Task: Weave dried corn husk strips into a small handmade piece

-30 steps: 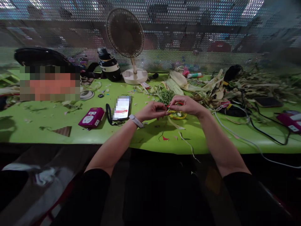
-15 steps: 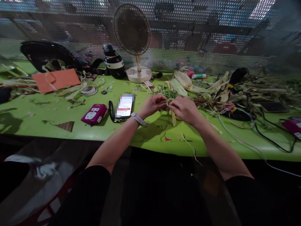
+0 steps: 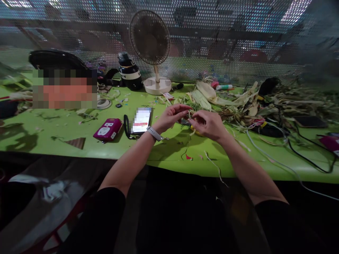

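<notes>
Left hand (image 3: 173, 116) and right hand (image 3: 210, 124) are grasping a pale strip (image 3: 190, 114), each grip pinching at the fingertips, strip sitting above the green counter (image 3: 164, 150), husks (image 3: 203, 100) lying beyond, lit phone (image 3: 143, 120) resting near the left wrist.

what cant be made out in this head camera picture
In the head view:
Pale piece by the right hand: too small to identify.
Yellow item: mostly hidden by the right hand.
Phone: screen text too small, partly pixelated.
Far-right magenta box: cut off by the edge.
</notes>
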The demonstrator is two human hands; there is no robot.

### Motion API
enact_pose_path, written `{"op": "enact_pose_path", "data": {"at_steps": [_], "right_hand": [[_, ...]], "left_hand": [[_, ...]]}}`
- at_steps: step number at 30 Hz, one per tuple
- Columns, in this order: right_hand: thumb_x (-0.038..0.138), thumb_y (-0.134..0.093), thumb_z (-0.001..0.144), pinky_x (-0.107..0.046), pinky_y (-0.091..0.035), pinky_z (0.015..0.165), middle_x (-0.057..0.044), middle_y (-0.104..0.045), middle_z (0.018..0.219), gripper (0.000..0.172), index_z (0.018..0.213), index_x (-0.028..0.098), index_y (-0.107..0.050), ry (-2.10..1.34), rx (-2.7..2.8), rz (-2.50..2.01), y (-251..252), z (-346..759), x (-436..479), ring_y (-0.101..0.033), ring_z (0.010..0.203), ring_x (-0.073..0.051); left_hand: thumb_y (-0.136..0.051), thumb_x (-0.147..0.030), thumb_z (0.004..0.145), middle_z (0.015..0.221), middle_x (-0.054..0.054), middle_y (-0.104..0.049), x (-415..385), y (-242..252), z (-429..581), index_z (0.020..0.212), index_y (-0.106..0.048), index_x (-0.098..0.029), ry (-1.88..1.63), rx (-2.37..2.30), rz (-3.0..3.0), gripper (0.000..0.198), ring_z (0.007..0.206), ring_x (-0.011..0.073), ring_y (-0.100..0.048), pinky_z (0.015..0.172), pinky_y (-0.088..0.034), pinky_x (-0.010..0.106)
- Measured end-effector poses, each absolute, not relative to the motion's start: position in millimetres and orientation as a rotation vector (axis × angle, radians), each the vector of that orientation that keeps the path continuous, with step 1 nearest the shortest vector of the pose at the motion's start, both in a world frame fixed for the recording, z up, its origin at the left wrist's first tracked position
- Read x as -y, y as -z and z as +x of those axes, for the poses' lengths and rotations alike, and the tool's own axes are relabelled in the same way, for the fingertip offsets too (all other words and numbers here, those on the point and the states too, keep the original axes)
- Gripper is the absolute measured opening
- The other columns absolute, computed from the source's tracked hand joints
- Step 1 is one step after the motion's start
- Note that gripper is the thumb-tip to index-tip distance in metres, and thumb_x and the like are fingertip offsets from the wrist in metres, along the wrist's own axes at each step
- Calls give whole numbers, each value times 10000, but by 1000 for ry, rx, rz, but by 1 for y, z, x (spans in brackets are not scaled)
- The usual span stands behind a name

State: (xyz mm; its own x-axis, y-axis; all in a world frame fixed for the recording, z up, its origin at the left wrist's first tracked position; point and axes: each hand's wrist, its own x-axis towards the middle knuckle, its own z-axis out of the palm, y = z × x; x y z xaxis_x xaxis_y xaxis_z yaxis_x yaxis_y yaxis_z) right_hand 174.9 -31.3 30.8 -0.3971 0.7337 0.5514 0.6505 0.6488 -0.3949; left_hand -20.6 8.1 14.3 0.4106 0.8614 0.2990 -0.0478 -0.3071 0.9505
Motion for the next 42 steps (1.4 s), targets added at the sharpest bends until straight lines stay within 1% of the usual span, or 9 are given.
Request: {"op": "enact_pose_path", "data": {"at_steps": [2,6,10,13,17,20,25,29,42], "right_hand": [[393,-532,896,-324,-436,686,-68,-656,824,221,853,206,-642,-115,2019,-1092,-33,177,30,-577,728,-193],[353,-508,900,-374,-444,861,-79,-653,954,191,906,210,-635,-218,1929,-1076,-35,184,17,-587,941,-234],[392,-539,880,-348,-458,776,-59,-680,850,238,867,178,-641,-599,2037,-1067,-32,188,7,-596,811,-202],[416,-598,844,-328,-459,733,-39,-679,790,246,853,176,-654,-623,1973,-1059,-29,189,6,-578,745,-178],[409,-620,845,-350,-468,786,-40,-689,824,226,838,193,-685,-541,1970,-967,-30,190,7,-596,787,-186],[378,-635,842,-364,-472,808,-42,-689,829,188,811,205,-700,-476,1994,-909,-32,192,7,-601,800,-188],[390,-648,828,-311,-471,680,-41,-667,785,211,813,186,-700,-529,1981,-900,-31,190,8,-569,716,-158],[408,-654,821,-264,-421,566,-31,-642,734,248,827,164,-696,-633,1976,-914,-29,190,9,-519,617,-123],[259,-566,852,-304,-433,684,-62,-656,753,144,771,173,-649,-208,2091,-949,-20,180,13,-573,713,-172]], "left_hand": [[-695,-350,819,928,63,-710,-8,-14,-20,1037,-658,-152,-1099,-720,1639,297,740,97,-643,623,-511,202],[-701,-315,813,929,51,-686,-7,-12,-19,977,-594,-165,-1102,-666,1666,246,818,106,-650,704,-530,216],[-692,-289,810,933,53,-670,-7,-11,-17,931,-552,-170,-1129,-629,1735,219,881,116,-644,786,-531,238],[-695,-269,795,960,66,-662,-7,-13,-17,945,-558,-164,-1178,-644,1806,229,895,118,-631,802,-520,245],[-684,-274,792,882,47,-646,-3,-19,-20,999,-583,-157,-1126,-703,1865,258,800,106,-601,713,-495,224],[-589,-348,869,726,15,-590,0,-23,-21,851,-601,-147,-988,-742,1894,202,660,84,-537,606,-438,208],[-605,-442,858,589,-44,-435,0,-22,-19,727,-558,-153,-984,-693,1977,320,530,60,-366,498,-303,206],[-600,-461,858,650,-22,-489,-1,-19,-17,774,-578,-152,-1044,-673,2028,322,583,73,-405,537,-336,212],[-529,-341,903,719,43,-675,1,-12,-19,854,-701,-172,-1033,-980,2441,246,651,122,-575,615,-397,237]]}}
